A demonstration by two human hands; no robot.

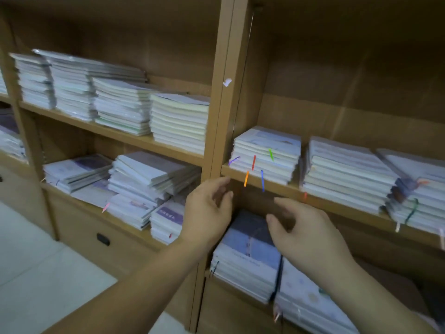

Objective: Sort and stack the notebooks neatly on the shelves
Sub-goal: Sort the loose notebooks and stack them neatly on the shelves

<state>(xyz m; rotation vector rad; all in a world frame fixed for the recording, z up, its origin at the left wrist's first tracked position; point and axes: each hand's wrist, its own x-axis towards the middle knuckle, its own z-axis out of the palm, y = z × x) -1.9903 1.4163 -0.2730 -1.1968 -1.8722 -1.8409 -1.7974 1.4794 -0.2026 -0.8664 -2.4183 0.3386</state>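
A stack of notebooks with a blue and dark cover (248, 251) lies on the lower right shelf. My left hand (207, 210) hovers just left of and above it, fingers relaxed and spread, holding nothing. To the stack's right, my right hand (305, 232) hangs over it with loosely curved fingers, also holding nothing. Another pale stack (310, 307) lies beside it on the right. On the shelf above sits a notebook stack with coloured ribbon markers (267, 155).
The wooden shelf unit (226, 68) has an upright post between its two bays. Several notebook stacks (120, 104) fill the upper left shelf, untidy piles (134, 189) the shelf below. More stacks (346, 172) stand at the right. Pale floor tiles (36, 273) lie lower left.
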